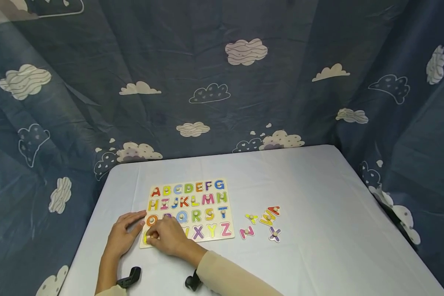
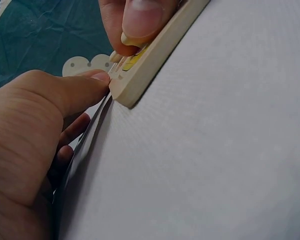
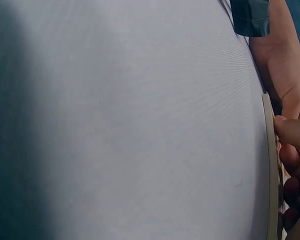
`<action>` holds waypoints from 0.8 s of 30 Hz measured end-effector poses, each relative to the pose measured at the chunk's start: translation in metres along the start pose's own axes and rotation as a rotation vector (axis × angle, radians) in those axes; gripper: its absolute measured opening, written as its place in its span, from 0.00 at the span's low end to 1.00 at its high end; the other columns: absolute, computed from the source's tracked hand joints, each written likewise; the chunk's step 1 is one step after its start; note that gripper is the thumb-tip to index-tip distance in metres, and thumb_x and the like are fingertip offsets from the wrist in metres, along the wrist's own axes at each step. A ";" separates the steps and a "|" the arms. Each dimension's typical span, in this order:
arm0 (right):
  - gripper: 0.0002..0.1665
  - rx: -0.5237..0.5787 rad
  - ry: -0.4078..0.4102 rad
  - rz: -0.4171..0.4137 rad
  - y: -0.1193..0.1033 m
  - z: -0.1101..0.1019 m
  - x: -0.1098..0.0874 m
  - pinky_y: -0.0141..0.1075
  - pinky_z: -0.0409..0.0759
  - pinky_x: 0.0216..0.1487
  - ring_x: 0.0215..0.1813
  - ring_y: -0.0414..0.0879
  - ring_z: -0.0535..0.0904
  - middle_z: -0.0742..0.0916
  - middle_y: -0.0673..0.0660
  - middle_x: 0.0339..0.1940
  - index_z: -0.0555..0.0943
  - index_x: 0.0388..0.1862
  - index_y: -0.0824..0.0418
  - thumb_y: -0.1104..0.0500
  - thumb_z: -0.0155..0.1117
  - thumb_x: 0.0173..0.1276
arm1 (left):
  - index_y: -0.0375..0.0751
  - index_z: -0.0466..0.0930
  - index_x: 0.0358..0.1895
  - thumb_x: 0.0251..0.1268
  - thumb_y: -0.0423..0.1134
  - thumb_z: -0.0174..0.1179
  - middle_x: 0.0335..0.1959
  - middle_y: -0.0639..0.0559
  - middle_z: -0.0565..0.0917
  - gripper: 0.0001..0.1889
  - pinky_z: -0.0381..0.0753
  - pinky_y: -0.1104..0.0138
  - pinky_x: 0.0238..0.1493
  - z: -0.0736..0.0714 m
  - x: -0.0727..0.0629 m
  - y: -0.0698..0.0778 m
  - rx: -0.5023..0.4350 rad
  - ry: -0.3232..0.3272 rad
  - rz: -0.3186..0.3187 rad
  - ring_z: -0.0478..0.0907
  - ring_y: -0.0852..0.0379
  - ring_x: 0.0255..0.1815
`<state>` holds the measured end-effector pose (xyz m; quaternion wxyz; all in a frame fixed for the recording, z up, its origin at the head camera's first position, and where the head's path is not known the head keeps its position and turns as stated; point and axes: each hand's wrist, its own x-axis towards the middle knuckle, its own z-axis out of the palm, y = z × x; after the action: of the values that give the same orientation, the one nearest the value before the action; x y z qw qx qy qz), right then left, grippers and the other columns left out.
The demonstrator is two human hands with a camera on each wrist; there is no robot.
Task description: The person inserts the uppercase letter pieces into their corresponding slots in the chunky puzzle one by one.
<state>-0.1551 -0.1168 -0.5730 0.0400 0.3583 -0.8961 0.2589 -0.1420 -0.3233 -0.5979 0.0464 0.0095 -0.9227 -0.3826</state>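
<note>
A wooden alphabet board lies on the white table, with rows of coloured letters from A onward. At its lower left corner my right hand pinches the knob of a yellow letter piece between thumb and finger. That piece sits over the corner slot; its letter is mostly hidden by the fingers, and I cannot tell whether it is fully seated. My left hand rests by the board's left edge, its fingers extended and the thumb touching the corner.
Right of the board lie several loose knobbed letters: a yellow-green Y, a pink Z, a yellow W, a red V and a purple X. A dark cloud-patterned curtain hangs behind the table.
</note>
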 end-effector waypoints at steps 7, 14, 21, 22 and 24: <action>0.20 0.151 -0.017 0.003 0.017 -0.012 -0.007 0.19 0.66 0.40 0.30 0.28 0.67 0.78 0.34 0.22 0.87 0.56 0.51 0.47 0.74 0.68 | 0.50 0.81 0.67 0.75 0.50 0.63 0.68 0.43 0.78 0.22 0.61 0.32 0.72 -0.001 0.000 0.003 0.007 -0.011 -0.013 0.65 0.38 0.76; 0.15 0.229 0.080 0.035 0.047 -0.052 -0.026 0.26 0.75 0.47 0.33 0.32 0.72 0.82 0.38 0.26 0.89 0.50 0.54 0.50 0.74 0.67 | 0.49 0.81 0.67 0.74 0.49 0.63 0.68 0.43 0.78 0.22 0.60 0.32 0.73 -0.004 0.000 0.003 0.000 -0.001 -0.034 0.63 0.38 0.77; 0.13 0.218 0.114 0.100 0.089 -0.109 -0.049 0.31 0.71 0.42 0.39 0.48 0.77 0.82 0.42 0.28 0.90 0.48 0.54 0.52 0.75 0.67 | 0.49 0.80 0.68 0.75 0.50 0.63 0.69 0.43 0.77 0.23 0.60 0.32 0.73 -0.003 0.000 0.004 -0.004 -0.008 -0.027 0.63 0.38 0.77; 0.13 0.197 0.127 0.103 0.097 -0.116 -0.054 0.32 0.71 0.43 0.40 0.48 0.77 0.82 0.42 0.28 0.90 0.48 0.54 0.52 0.76 0.67 | 0.49 0.80 0.68 0.75 0.50 0.63 0.69 0.42 0.77 0.23 0.60 0.32 0.73 -0.003 0.000 0.004 -0.007 -0.009 -0.026 0.63 0.38 0.77; 0.12 0.166 0.140 0.132 0.112 -0.131 -0.066 0.34 0.71 0.43 0.41 0.51 0.78 0.82 0.42 0.29 0.90 0.47 0.53 0.52 0.76 0.66 | 0.48 0.80 0.68 0.75 0.49 0.63 0.68 0.42 0.77 0.23 0.60 0.32 0.73 -0.001 0.000 0.004 -0.009 -0.013 -0.027 0.63 0.38 0.77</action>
<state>-0.1954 0.0571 -0.5261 0.0556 0.2816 -0.8882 0.3588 -0.1414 -0.3213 -0.5941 0.0353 0.0194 -0.9210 -0.3875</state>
